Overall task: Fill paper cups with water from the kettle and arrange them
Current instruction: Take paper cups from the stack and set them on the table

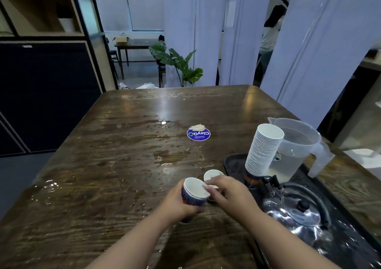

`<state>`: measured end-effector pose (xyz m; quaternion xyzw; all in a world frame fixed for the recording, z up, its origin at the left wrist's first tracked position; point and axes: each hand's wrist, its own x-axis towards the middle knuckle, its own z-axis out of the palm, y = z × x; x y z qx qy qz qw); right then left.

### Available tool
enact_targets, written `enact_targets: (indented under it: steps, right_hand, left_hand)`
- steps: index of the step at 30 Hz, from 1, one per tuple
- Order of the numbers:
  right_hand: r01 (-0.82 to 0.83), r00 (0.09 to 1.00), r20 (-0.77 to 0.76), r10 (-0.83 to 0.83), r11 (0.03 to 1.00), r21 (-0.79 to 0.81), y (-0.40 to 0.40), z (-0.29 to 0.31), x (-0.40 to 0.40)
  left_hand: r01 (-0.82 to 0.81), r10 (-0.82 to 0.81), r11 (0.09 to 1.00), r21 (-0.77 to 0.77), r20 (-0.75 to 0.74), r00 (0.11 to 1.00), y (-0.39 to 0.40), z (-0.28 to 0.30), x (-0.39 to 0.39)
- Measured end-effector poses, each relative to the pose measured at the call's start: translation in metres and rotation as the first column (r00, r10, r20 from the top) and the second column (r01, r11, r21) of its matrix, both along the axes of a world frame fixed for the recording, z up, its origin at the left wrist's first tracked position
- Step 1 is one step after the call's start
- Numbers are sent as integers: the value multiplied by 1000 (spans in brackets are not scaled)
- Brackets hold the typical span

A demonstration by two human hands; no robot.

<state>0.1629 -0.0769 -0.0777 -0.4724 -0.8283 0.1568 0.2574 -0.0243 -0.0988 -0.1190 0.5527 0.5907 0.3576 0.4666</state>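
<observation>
Low in the frame's centre, my left hand [175, 203] grips a blue-patterned paper cup [194, 193] above the wet wooden tabletop [123, 155] while my right hand [228, 192] pinches its rim, apparently separating nested cups; next comes pouring from the steel kettle [299, 211] at lower right.

an office break or pantry area is shown. a worn wooden table [127, 145] is set among white partition panels [305, 41] and dark storage cabinets [45, 95]. a potted plant [179, 64], a further table [132, 45] and a branded round sticker [198, 134] are seen beyond.
</observation>
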Motion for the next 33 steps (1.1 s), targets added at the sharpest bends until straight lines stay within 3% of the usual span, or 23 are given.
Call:
enact_targets:
  steps: [4,8,10,13,18,21,23,25,33]
  right_hand:
    - [-159,977,149,152,987,37,-13,6,5]
    - [-120,983,158,95,981,153,-15,1,16]
    - [-121,983,163,83,963,239,-16,3,20]
    - [-117,982,171,77,964,237,-18,13,25]
    - [38,994,80,-69,941,337,-19,48,35]
    - [68,997,19,-77,955,288,-23,62,52]
    - [33,996,73,-59,950,311,-29,59,61]
    - [-20,986,162,-37,940,341,-34,42,66]
    - [-121,970,225,88,983,137,-46,-52,67]
  left_hand:
    - [98,-93,994,-40,111,989,6,2,24]
    - [167,-156,985,-50,184,970,6,1,40]
    - [187,-182,982,-12,180,967,5,3,46]
    - [175,-176,984,24,156,972,8,4,54]
    - [182,-184,982,55,39,982,4,-5,45]
    - [88,-88,995,57,10,996,0,-18,32]
    - [-51,59,994,95,-89,994,4,-36,18]
    - [-151,157,985,79,-73,985,2,-46,7]
    - [-141,145,989,-51,88,986,-17,-48,-2]
